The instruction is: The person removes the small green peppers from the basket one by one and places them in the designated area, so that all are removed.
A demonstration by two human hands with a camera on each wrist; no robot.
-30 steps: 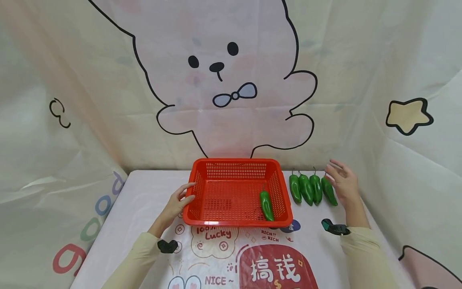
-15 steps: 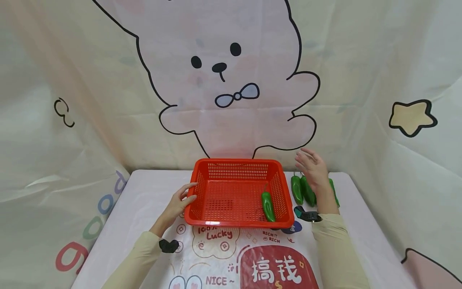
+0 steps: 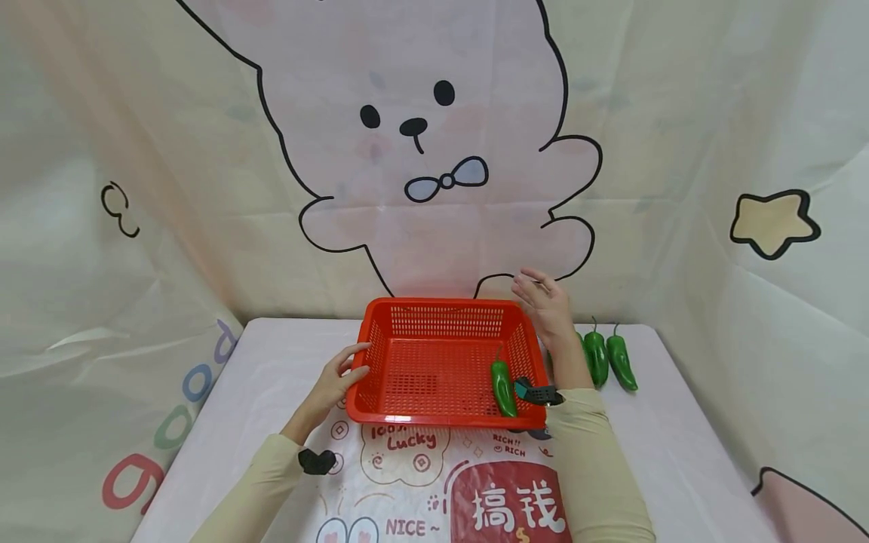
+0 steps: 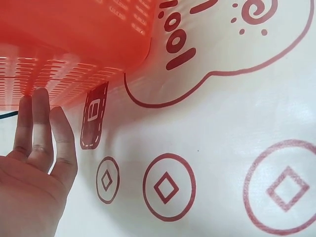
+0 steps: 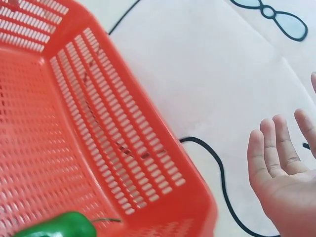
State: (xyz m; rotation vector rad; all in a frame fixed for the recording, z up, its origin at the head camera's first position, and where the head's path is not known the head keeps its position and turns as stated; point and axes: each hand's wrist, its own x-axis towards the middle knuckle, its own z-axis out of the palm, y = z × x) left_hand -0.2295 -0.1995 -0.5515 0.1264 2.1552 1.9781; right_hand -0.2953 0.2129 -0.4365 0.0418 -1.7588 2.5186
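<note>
A red plastic basket [image 3: 434, 418] stands on the table with one green chili pepper [image 3: 503, 388] lying at the right side of its floor. My left hand [image 3: 337, 381] rests at the basket's left rim, and in the left wrist view its straight fingers [image 4: 40, 128] touch the slotted outer wall. Above the back right corner hovers my right hand [image 3: 548, 313], fingers spread and nothing in it. The right wrist view has that hand [image 5: 291, 177] beside the basket's rim, palm bare. More chili peppers [image 3: 596, 358] lie in a row right of the basket, some hidden behind the right forearm.
The white table covering [image 3: 672, 452] carries red prints and lettering. Behind the basket rises a backdrop [image 3: 448, 234] with a cartoon bear, and pale sheets [image 3: 781, 324] hang at both sides. Each wrist wears a dark strap [image 3: 315, 461].
The right hand has moved left from the far end of the pepper row to the basket's back right corner. The left hand stays at the left rim. The peppers lie as before.
</note>
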